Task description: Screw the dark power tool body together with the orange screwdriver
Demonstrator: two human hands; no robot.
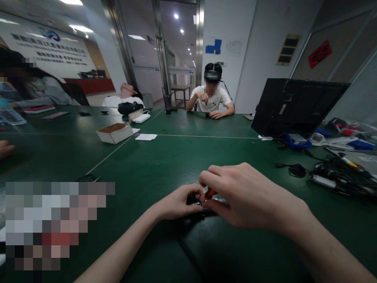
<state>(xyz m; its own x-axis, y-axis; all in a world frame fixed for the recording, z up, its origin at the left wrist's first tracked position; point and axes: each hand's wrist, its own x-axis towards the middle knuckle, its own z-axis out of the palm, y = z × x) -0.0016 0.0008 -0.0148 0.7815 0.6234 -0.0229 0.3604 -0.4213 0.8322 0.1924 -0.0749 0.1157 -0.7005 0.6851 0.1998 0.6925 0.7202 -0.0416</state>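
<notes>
Near the front of the green table (188,157), my left hand (179,202) is closed, thumb and fingers gripping a black-and-silver device (194,204). Most of that device is hidden by both hands, so its kind does not show. A dark cable (188,251) runs below it towards me. My right hand (241,196) is closed in a pinch around a small red-and-black screwdriver (209,193). The screwdriver leans over the device beside my left fingertips; its tip is hidden.
Cables and a silver tool (324,181) lie at right, before a black monitor (297,108). An open cardboard box (114,133) and white paper (146,137) sit left of centre. Across the table a person (213,98) works with a headset on. Other people are at left.
</notes>
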